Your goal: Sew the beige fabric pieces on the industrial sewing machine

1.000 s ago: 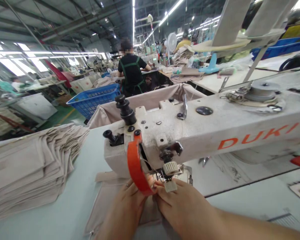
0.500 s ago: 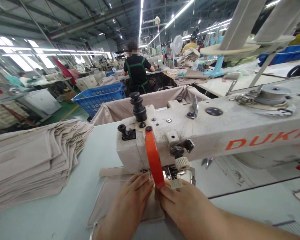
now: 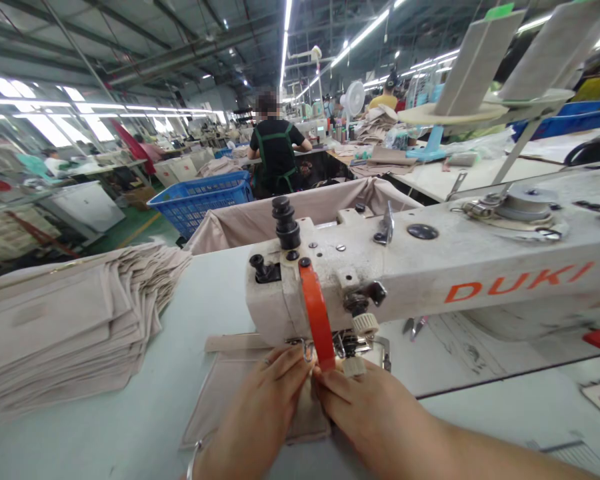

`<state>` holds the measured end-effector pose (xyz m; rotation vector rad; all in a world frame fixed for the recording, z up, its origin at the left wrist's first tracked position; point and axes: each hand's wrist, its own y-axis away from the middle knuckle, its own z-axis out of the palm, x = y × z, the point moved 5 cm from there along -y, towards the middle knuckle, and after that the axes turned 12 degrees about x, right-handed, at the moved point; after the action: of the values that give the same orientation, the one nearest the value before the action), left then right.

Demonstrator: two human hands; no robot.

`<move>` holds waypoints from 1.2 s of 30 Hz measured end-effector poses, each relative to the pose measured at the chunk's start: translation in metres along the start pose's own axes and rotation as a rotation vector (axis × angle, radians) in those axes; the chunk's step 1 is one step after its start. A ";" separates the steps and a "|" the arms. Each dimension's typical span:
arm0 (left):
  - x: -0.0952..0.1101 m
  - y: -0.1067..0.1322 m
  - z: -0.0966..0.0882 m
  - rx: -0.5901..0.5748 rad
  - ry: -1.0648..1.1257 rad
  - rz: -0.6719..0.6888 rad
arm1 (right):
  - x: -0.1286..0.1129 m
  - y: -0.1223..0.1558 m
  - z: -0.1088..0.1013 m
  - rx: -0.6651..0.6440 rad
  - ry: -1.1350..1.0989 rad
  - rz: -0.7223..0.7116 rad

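A beige fabric panel (image 3: 225,377) with stitched edges lies under the head of a white sewing machine (image 3: 400,280). My left hand (image 3: 265,400) presses on the panel just left of the needle area, its fingers together and pointing forward. Close beside it, my right hand (image 3: 360,407) has its fingertips pinched on the cloth at the front of the presser area. An orange-red guard strip (image 3: 317,313) curves down between the hands and hides the needle. The fingertips are partly covered by the machine parts.
A thick stack of beige panels (image 3: 70,327) lies on the left of the table. Small thread snips (image 3: 417,328) rest on the machine bed. Behind stand a cloth-lined bin (image 3: 230,223), a blue basket (image 3: 203,200) and a seated co-worker (image 3: 275,150). Thread cones (image 3: 473,67) rise at right.
The camera view has shifted slightly, so the machine appears a little further right and lower. Both hands stay on the panel by the needle area, almost unmoved.
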<state>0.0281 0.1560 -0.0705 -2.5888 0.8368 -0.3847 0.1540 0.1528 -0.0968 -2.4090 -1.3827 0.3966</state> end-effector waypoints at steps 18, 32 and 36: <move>0.004 0.021 0.008 -0.047 -0.080 0.080 | 0.024 0.009 -0.042 -0.004 -0.390 0.027; 0.001 0.012 0.010 -0.150 -0.042 -0.033 | 0.015 0.009 -0.022 0.024 -0.306 0.054; -0.002 0.005 0.010 -0.147 0.000 -0.056 | 0.017 0.006 -0.023 0.066 -0.308 0.083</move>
<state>0.0274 0.1565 -0.0820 -2.7528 0.8224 -0.3514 0.1761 0.1609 -0.0800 -2.4318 -1.3660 0.8523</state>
